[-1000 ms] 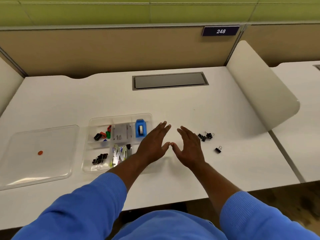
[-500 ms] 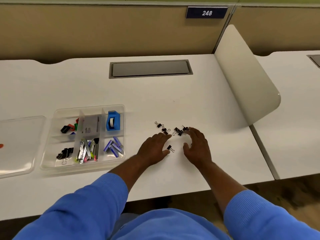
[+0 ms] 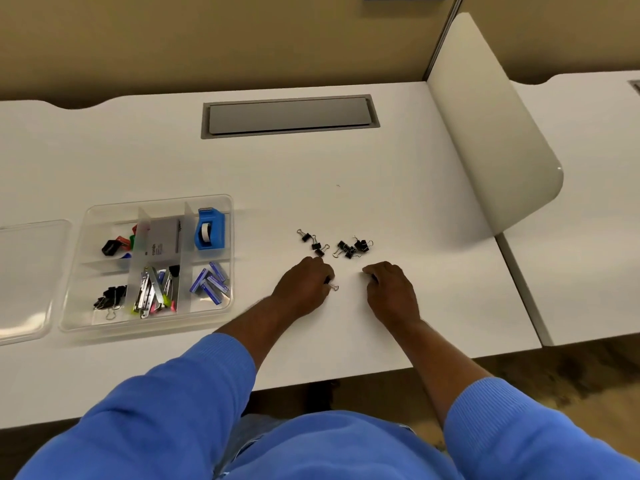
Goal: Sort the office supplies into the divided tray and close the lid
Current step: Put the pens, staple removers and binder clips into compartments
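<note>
My left hand (image 3: 304,289) is closed on a black binder clip (image 3: 333,286); its wire handle pokes out by the thumb. My right hand (image 3: 391,292) rests on the table with fingers curled, and what is under them is hidden. Just beyond both hands lie loose binder clips: three in a row (image 3: 313,242) and a tangled cluster (image 3: 353,247). The clear divided tray (image 3: 138,328) sits to the left, holding a blue tape dispenser (image 3: 209,230), staple boxes (image 3: 211,282), staplers (image 3: 156,292), black binder clips (image 3: 110,296) and small coloured items (image 3: 117,244). Its clear lid (image 3: 27,278) lies flat further left.
A grey cable hatch (image 3: 289,116) is set into the white table (image 3: 346,168) at the back. A curved white divider panel (image 3: 485,133) rises along the right side, with another desk beyond it. The table's front edge runs just below my forearms.
My left hand has closed its fingers on the single clip that lay beside it. My right hand has drawn back from the clip cluster and curled. The view has tipped downward.
</note>
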The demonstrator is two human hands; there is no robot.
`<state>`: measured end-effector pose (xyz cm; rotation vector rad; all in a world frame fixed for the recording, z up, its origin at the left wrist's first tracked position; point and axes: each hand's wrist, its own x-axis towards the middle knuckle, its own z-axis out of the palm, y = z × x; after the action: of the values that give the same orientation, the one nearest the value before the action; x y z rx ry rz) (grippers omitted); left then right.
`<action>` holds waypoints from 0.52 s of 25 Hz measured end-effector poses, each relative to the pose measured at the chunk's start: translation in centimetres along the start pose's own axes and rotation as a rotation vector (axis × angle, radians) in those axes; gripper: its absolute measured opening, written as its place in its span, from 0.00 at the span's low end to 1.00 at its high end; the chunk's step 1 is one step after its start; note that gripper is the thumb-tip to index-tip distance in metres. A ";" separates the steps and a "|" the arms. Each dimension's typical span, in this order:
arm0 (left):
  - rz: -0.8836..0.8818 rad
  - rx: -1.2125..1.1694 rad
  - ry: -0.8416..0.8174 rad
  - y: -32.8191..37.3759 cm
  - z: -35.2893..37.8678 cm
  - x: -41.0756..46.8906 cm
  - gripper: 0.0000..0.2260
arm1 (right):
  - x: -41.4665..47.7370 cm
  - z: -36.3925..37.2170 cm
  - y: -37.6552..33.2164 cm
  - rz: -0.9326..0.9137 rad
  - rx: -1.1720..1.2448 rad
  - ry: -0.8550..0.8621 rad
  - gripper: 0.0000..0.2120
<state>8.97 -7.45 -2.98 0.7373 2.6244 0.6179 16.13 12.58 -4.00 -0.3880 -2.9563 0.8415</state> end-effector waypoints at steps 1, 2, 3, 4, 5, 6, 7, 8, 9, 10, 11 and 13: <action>-0.011 -0.015 0.012 0.0 -0.1 -0.1 0.05 | 0.1 0.1 0.0 -0.014 -0.003 -0.010 0.16; -0.017 -0.023 0.022 0.1 -0.2 -0.2 0.03 | 0.1 0.2 -0.1 -0.026 -0.001 -0.017 0.16; -0.022 -0.032 0.031 0.2 -0.3 -0.4 0.02 | 0.2 0.3 -0.3 -0.033 0.009 -0.026 0.16; -0.032 -0.047 0.036 0.2 -0.4 -0.6 0.02 | 0.2 0.3 -0.6 -0.034 0.027 -0.035 0.16; -0.046 -0.067 0.043 0.2 -0.6 -0.9 0.03 | 0.4 0.4 -1.0 -0.035 0.048 -0.047 0.16; -0.065 -0.092 0.059 0.2 -0.9 -1.2 0.02 | 0.5 0.5 -1.6 -0.039 0.070 -0.056 0.16; -0.079 -0.121 0.086 0.1 -1.2 -1.5 0.01 | 0.7 0.6 -2.3 -0.051 0.092 -0.057 0.15; -0.090 -0.152 0.121 -0.1 -1.8 -1.8 0.04 | 0.9 0.8 -3.2 -0.073 0.113 -0.048 0.14; -0.089 -0.177 0.156 -0.4 -2.4 -2.2 0.07 | 1.2 0.9 -4.1 -0.097 0.132 -0.036 0.13; -0.081 -0.190 0.189 -0.7 -3.1 -2.5 0.09 | 1.4 1.1 -5.2 -0.124 0.146 -0.027 0.12; -0.071 -0.190 0.218 -1.2 -3.9 -2.9 0.10 | 1.8 1.3 -6.5 -0.158 0.156 -0.023 0.11; -0.056 -0.178 0.263 -2.5 -5.8 -3.7 0.09 | 2.4 1.8 -9.4 -0.235 0.178 -0.018 0.11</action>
<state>8.40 -13.26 1.41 0.5594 2.7649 0.9771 11.45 4.53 -0.72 -0.0234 -2.8351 1.0680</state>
